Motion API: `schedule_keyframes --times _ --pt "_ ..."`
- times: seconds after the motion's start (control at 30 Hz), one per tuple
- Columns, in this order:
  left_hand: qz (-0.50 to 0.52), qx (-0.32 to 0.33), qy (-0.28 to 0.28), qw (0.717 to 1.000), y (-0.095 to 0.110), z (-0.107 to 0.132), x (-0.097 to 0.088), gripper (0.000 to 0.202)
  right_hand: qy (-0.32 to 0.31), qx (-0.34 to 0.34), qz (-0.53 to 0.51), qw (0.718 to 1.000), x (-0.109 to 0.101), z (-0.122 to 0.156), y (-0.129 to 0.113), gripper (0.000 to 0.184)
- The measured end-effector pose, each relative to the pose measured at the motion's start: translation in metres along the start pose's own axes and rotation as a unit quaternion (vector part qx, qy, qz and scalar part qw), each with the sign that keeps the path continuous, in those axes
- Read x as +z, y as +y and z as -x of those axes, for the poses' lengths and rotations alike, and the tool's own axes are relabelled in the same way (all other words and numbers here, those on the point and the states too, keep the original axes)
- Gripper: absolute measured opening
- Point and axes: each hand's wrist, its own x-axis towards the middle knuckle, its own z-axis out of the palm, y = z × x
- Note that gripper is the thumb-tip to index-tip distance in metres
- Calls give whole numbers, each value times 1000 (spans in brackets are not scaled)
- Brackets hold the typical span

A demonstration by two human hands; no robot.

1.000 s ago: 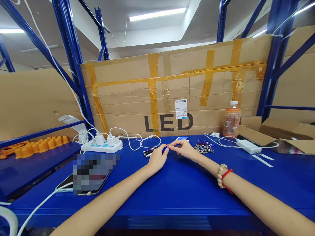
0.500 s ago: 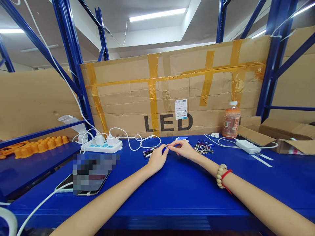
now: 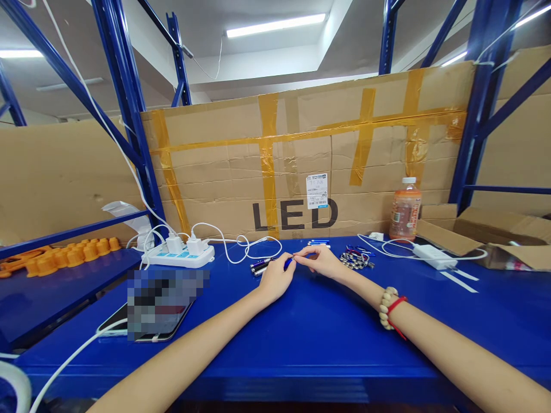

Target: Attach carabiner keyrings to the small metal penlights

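Observation:
My left hand [image 3: 275, 278] is closed around a small blue piece [image 3: 288, 263], mostly hidden by the fingers, so its kind does not show. The fingertips of my right hand [image 3: 319, 261] pinch together right at its end, meeting the left fingertips; what they grip is too small to make out. Dark and silvery pen-like sticks [image 3: 260, 267] lie on the blue table just left of my left hand. Behind my right hand are several thin blue-and-white sticks [image 3: 318, 242]. To its right sits a heap of metal rings and blue bits [image 3: 356, 259].
At left, a white power strip [image 3: 183, 256] with plugs and cables stands behind a tablet-like device [image 3: 107, 326], partly blurred out. On the right are a bottle [image 3: 405, 211], a white adapter [image 3: 434, 256] and an open carton [image 3: 503, 229]. A cardboard sheet [image 3: 206, 189] closes off the back.

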Motion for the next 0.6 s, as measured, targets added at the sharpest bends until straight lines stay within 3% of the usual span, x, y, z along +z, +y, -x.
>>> schedule_keyframes --times 0.6 --pt "12 10 -16 1000 1 0 -1 24 6 3 7 1000 -2 -1 2 39"
